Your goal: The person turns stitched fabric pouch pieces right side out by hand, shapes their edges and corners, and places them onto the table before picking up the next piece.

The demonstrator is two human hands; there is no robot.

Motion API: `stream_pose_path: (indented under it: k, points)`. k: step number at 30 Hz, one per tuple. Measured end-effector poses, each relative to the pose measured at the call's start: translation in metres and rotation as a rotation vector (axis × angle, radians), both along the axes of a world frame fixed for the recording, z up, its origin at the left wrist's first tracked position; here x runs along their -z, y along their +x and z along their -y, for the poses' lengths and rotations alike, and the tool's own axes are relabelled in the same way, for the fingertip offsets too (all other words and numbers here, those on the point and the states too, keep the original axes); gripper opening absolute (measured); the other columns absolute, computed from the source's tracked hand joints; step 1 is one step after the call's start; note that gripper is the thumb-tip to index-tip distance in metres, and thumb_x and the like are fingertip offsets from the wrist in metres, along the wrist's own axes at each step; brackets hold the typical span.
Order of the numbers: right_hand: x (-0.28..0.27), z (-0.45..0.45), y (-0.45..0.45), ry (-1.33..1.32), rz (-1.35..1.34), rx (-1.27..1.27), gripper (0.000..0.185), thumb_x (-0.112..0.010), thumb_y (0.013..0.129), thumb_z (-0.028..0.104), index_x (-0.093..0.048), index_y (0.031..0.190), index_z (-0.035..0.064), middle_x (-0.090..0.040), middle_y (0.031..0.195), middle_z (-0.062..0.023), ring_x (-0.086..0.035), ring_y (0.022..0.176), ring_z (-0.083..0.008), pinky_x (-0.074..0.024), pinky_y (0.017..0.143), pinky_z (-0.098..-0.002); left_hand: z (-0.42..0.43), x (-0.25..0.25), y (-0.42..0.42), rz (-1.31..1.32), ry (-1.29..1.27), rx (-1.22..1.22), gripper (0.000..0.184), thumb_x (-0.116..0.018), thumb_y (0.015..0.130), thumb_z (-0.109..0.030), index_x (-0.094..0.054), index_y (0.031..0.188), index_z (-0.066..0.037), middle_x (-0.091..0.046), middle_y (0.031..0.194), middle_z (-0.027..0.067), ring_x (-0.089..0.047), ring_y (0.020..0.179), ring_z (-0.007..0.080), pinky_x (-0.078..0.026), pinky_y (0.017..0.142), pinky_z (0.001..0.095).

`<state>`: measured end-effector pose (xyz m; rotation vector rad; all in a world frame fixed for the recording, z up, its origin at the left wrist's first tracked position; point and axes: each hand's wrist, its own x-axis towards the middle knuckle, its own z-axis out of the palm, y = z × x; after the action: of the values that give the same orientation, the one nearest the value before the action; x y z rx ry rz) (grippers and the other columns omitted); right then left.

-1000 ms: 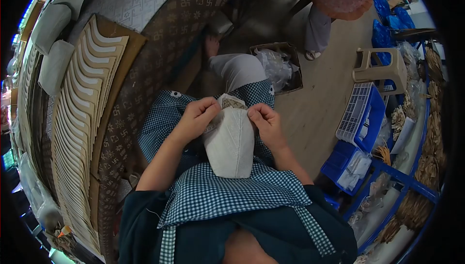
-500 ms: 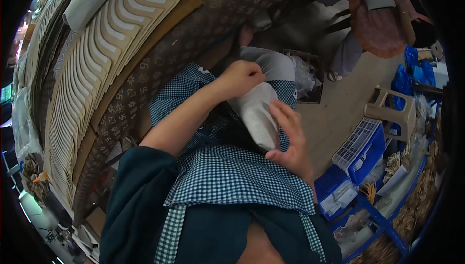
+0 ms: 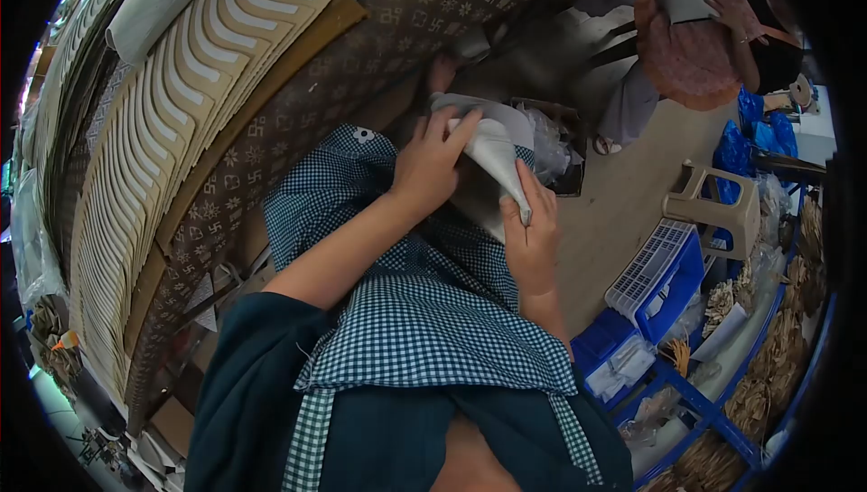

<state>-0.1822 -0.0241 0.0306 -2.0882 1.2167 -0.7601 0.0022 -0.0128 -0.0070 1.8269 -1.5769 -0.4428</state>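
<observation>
A whitish fabric piece (image 3: 492, 150), folded narrow and tilted, hangs between my two hands above the checked apron (image 3: 433, 329). My left hand (image 3: 433, 156) is at its wider upper end, fingers bent over the fabric. My right hand (image 3: 533, 225) pinches its narrow lower end between thumb and fingers. The underside of the piece and my left thumb are hidden.
Layered curved strips (image 3: 194, 85) lie on the patterned cloth (image 3: 271, 121) at the left. On the right stand a beige stool (image 3: 718, 203), a blue crate (image 3: 677, 284) and a blue bin (image 3: 614, 356). A co-worker's hand (image 3: 733, 13) holds a pale piece at the upper right.
The fabric piece has gone from broad and upright to narrow and slanted. My right hand has closed on its lower end, and my left hand has spread over its top. The view has shifted left.
</observation>
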Motion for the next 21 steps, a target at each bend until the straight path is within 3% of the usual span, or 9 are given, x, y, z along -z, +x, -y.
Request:
stream_pose_path:
  k: [4,5,7,8,11,15,17,20,21]
  points:
    - [0.004,0.005,-0.020,0.243,0.095,0.073,0.042,-0.061,0.091,0.013,-0.056,0.131,0.0036,-0.062,0.115,-0.0161,-0.058,0.103,-0.0260,-0.0455,0.090,-0.0342,0.018,-0.001,0.027,-0.089,0.235,0.181,0.052,-0.052,0.079,0.001,-0.060,0.128,-0.011,-0.055,0.132,0.0142,-0.055,0.114,0.0313,-0.047,0.096,0.0358]
    - [0.007,0.003,-0.025,0.296,0.134,0.070,0.041,-0.061,0.091,0.012,-0.057,0.131,0.0038,-0.063,0.114,-0.0149,-0.058,0.101,-0.0234,-0.0455,0.088,-0.0326,0.029,0.021,0.052,-0.364,0.185,0.483,0.051,-0.048,0.079,-0.002,-0.062,0.127,-0.012,-0.062,0.124,0.0118,-0.062,0.102,0.0266,-0.051,0.088,0.0331]
    - [0.012,-0.001,-0.036,0.397,0.206,0.048,0.040,-0.061,0.092,0.011,-0.057,0.131,0.0042,-0.063,0.111,-0.0123,-0.058,0.097,-0.0182,-0.0457,0.084,-0.0294,0.050,-0.021,0.076,-0.558,0.935,0.412,0.052,-0.049,0.079,-0.005,-0.062,0.128,-0.014,-0.067,0.113,0.0098,-0.064,0.094,0.0201,-0.053,0.083,0.0306]
    - [0.013,-0.005,-0.035,0.484,0.269,0.062,0.038,-0.060,0.093,0.010,-0.059,0.130,0.0054,-0.063,0.108,-0.0087,-0.056,0.094,-0.0130,-0.0449,0.081,-0.0266,0.053,-0.012,0.087,-0.574,0.940,0.365,0.051,-0.055,0.078,-0.010,-0.062,0.129,-0.015,-0.069,0.106,0.0079,-0.063,0.090,0.0161,-0.054,0.079,0.0303]
    - [0.008,-0.010,-0.035,0.597,0.399,0.215,0.036,-0.056,0.095,0.010,-0.058,0.130,0.0038,-0.063,0.110,-0.0085,-0.056,0.098,-0.0136,-0.0458,0.084,-0.0273,0.040,0.011,0.096,-0.876,0.738,0.434,0.047,-0.061,0.080,-0.019,-0.064,0.126,-0.012,-0.068,0.111,0.0086,-0.061,0.096,0.0173,-0.053,0.083,0.0318]
    - [0.032,-0.011,-0.038,0.575,0.720,0.384,0.037,-0.047,0.098,0.014,-0.053,0.131,-0.0011,-0.061,0.114,-0.0118,-0.057,0.109,-0.0194,-0.0472,0.090,-0.0300,0.013,0.013,0.061,-0.817,0.395,0.285,0.105,-0.076,0.076,-0.042,-0.013,0.154,-0.013,-0.036,0.146,0.0223,-0.042,0.131,0.0342,-0.038,0.106,0.0412]
    - [0.030,-0.017,-0.034,0.714,0.893,0.507,0.038,-0.047,0.097,0.015,-0.051,0.131,-0.0015,-0.060,0.118,-0.0134,-0.057,0.109,-0.0219,-0.0459,0.093,-0.0313,-0.003,0.017,0.039,-0.705,0.331,0.177,0.113,-0.080,0.070,-0.044,-0.012,0.154,-0.012,-0.039,0.142,0.0263,-0.042,0.130,0.0358,-0.036,0.108,0.0383]
    - [0.032,-0.025,-0.026,0.730,0.824,0.554,0.041,-0.050,0.096,0.018,-0.048,0.131,-0.0026,-0.056,0.124,-0.0149,-0.057,0.109,-0.0244,-0.0443,0.095,-0.0331,-0.002,0.010,0.014,-0.818,0.157,-0.004,0.092,-0.077,0.072,-0.032,-0.031,0.147,-0.006,-0.055,0.128,0.0234,-0.058,0.114,0.0326,-0.046,0.096,0.0370]
    - [0.041,-0.027,-0.032,0.701,0.724,0.510,0.042,-0.051,0.095,0.018,-0.047,0.132,-0.0029,-0.056,0.125,-0.0148,-0.057,0.110,-0.0246,-0.0445,0.095,-0.0336,0.004,0.010,0.011,-0.668,0.041,-0.074,0.070,-0.070,0.074,-0.023,-0.046,0.136,-0.003,-0.063,0.116,0.0219,-0.065,0.100,0.0309,-0.051,0.085,0.0374]
